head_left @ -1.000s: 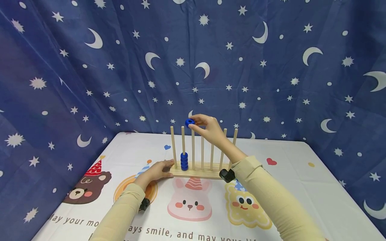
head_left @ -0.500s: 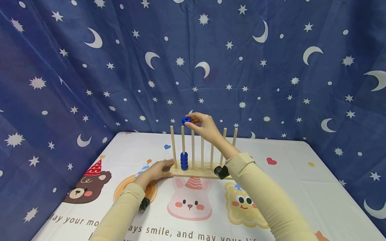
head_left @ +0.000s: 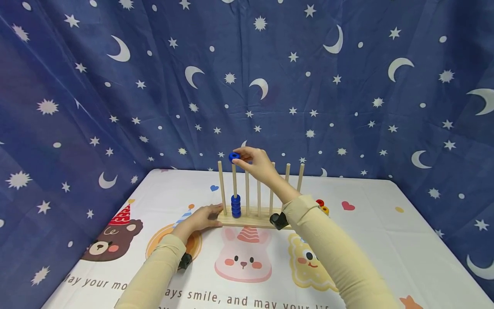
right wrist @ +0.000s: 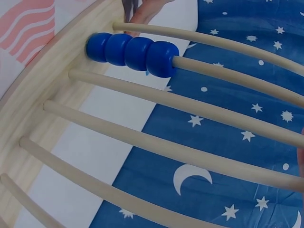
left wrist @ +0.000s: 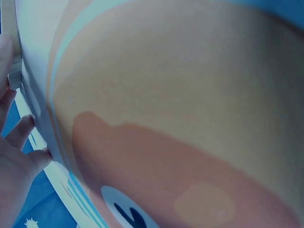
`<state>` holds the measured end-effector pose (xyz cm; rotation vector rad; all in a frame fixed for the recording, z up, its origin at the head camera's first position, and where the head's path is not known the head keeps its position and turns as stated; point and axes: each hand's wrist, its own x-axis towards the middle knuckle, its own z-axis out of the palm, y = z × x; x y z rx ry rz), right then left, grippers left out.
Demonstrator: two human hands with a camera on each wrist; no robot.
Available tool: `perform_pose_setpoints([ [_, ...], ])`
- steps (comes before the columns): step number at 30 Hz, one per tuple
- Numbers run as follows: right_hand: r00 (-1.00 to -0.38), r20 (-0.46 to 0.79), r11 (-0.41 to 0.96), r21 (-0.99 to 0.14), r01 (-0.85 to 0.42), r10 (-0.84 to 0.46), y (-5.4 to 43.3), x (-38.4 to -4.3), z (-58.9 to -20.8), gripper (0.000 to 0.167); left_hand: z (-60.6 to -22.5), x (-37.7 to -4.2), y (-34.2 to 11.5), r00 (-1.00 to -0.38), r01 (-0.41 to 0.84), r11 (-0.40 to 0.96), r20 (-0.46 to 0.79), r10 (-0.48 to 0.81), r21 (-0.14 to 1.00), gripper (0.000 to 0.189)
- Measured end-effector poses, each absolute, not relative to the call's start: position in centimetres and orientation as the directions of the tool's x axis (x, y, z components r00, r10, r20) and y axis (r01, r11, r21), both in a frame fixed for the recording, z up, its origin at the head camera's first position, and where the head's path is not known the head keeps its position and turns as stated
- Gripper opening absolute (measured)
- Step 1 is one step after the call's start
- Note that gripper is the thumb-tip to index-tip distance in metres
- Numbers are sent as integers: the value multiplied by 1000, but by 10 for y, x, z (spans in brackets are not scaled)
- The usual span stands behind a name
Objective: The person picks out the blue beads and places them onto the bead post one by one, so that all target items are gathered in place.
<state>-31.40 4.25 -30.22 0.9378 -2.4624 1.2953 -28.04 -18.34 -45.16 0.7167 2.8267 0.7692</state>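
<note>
A wooden peg rack (head_left: pixel 251 221) with a row of upright pegs stands on the table. Several blue beads (head_left: pixel 236 206) are stacked at the foot of its second peg from the left; the right wrist view shows the same blue stack (right wrist: pixel 137 53) close up. Thumb and fingers of my right hand (head_left: pixel 257 164) pinch another blue bead (head_left: pixel 234 157) at the tip of that peg. Whether the peg has entered the bead's hole cannot be made out. My left hand (head_left: pixel 198 219) grips the left end of the rack's base; its fingers (left wrist: pixel 21 132) also show in the left wrist view.
Red beads (head_left: pixel 320 202) and yellow beads (head_left: pixel 325 210) lie behind my right sleeve, partly hidden by it. A white tablecloth (head_left: pixel 370 240) with printed cartoon animals covers the table. Behind it hangs a blue curtain (head_left: pixel 270 56) with moons and stars.
My right hand has carried the blue bead leftward, from near the third peg to the second peg's tip. Red and yellow beads have come into sight behind the sleeve. The left hand stays put.
</note>
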Motion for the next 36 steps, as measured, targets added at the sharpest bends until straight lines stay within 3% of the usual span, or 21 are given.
perform_pose_setpoints([
  [20, -762, 434, 479, -598, -643, -480, 40, -312, -300, 36, -452, -281, -185, -881, 407, 761, -1, 472, 505, 62],
  [36, -748, 488, 440, -608, -661, -450, 50, -314, -302, 31, -455, -284, -184, -881, 402, 760, -10, 472, 511, 61],
])
